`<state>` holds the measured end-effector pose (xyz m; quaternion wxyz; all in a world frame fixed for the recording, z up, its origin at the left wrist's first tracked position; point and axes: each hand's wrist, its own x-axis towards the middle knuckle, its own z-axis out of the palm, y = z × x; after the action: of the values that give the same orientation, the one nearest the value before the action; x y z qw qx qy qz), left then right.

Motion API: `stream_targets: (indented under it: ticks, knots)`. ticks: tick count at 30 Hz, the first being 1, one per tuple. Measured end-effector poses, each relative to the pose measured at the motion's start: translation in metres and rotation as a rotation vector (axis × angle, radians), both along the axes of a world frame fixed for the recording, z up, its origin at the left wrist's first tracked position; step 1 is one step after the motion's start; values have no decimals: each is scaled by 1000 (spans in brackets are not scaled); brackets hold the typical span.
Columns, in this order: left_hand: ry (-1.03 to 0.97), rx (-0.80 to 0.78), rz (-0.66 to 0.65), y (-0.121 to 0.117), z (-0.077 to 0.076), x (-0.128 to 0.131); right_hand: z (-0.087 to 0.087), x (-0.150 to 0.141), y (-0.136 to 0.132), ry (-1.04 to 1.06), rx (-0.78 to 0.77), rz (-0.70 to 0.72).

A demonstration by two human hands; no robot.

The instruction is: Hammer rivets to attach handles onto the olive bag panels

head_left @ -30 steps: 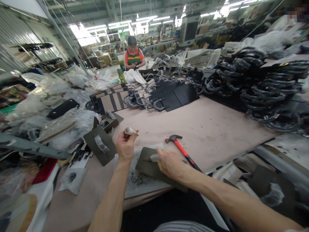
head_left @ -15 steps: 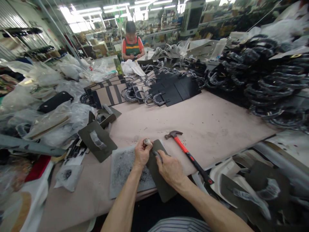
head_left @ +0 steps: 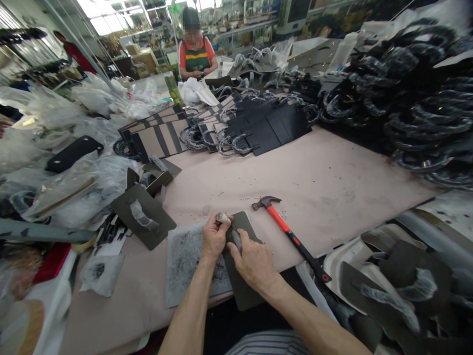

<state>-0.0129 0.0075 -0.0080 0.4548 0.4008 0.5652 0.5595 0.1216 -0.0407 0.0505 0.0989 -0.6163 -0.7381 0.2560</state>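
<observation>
My left hand is closed around a metal punch, its pale, battered round top showing above the fingers and its lower end hidden. Beside it lies an olive-green bag panel, partly over a grey, scuffed pad and past the table's front edge. My right hand is closed over the panel's plastic-wrapped handle, fingers curled at the handle and thumb near the left hand. A claw hammer with a red and black handle rests to the right.
Another olive panel with a wrapped handle lies left. Black and beige bag pieces stand behind, and a tall pile of wrapped black handles rises at right. More olive panels sit at lower right. A co-worker is across the table.
The view has shifted slightly. My right hand has shifted a little on the handle, its thumb now stretched toward the left hand. Both hands keep their holds; the hammer stays put.
</observation>
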Motion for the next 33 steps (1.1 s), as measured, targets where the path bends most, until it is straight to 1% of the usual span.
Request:
stream_targets:
  ticks: [3,5,6,8,10,12,13,15,16,17,20,22,23,24,25,26,27,29,30,31,32,33]
  knots:
    - [14,1,-11,1,-1,-2,-6,18,2,211,55,34]
    - [19,5,-14,1,-2,-3,-13,39,7,235,152,-11]
    - [20,8,-15,1,-2,-3,-17,51,11,184,214,-54]
    - [20,14,-20,1,-3,-3,-26,77,20,-3,310,-125]
    - [27,21,-24,1,-4,-2,-35,101,29,-205,313,-143]
    - [57,26,-32,1,-4,-2,-43,120,35,-322,242,-107]
    - [77,28,-38,1,-3,-2,-45,127,38,-339,202,-90]
    - [134,33,-58,2,-1,-2,-49,134,42,-286,113,-87]
    - [168,39,-72,3,0,-2,-49,135,44,-210,50,-110]
    - [206,48,-88,3,2,-2,-48,135,45,-89,-50,-155]
    - [333,99,-130,0,6,-1,-37,125,49,348,-455,-271]
    - [391,139,-148,-3,7,0,-20,115,48,583,-686,-319]
    - [410,154,-152,-4,7,1,-9,109,47,671,-740,-335]
    - [424,165,-156,-6,7,2,3,104,46,737,-743,-341]
    - [434,172,-158,-7,7,2,15,100,45,787,-695,-335]
    - [443,176,-159,-7,7,2,27,96,44,793,-578,-300]
    - [450,178,-161,-8,7,2,37,93,43,742,-402,-233]
    - [461,183,-172,-8,6,2,51,89,41,522,-15,-64]
    - [468,185,-178,-7,5,2,55,88,41,384,136,28]
    - [476,183,-180,-7,4,2,57,87,42,244,238,122]
    - [485,176,-178,-7,3,2,59,87,44,111,289,209]
    - [493,168,-174,-7,2,1,62,88,46,0,302,289]
